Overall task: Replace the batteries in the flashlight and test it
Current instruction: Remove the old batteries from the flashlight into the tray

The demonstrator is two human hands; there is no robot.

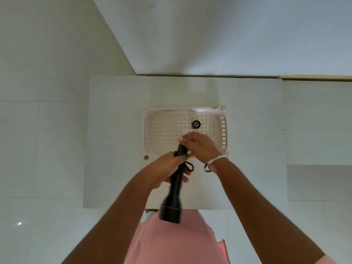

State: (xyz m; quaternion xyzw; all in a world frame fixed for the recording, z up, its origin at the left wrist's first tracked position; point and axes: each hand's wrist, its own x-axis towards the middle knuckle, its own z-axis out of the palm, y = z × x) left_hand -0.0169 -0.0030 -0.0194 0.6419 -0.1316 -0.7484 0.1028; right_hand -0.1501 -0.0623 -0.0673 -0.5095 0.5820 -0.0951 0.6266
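A long black flashlight (176, 187) points its wide head toward me and its tail end away, over the near edge of the basket. My left hand (167, 168) grips its barrel around the middle. My right hand (198, 143) is closed over the tail end, fingers bunched on it; what is between the fingers is hidden. A thin black wrist strap (189, 165) hangs off the barrel. The round black tail cap (196, 124) lies alone on the basket floor, beyond my hands. No batteries show.
The pale perforated plastic basket (152, 130) sits on a small white table (118, 141). White floor tiles surround the table, and a wall rises behind it. A small round hole (146, 157) marks the tabletop left of the basket.
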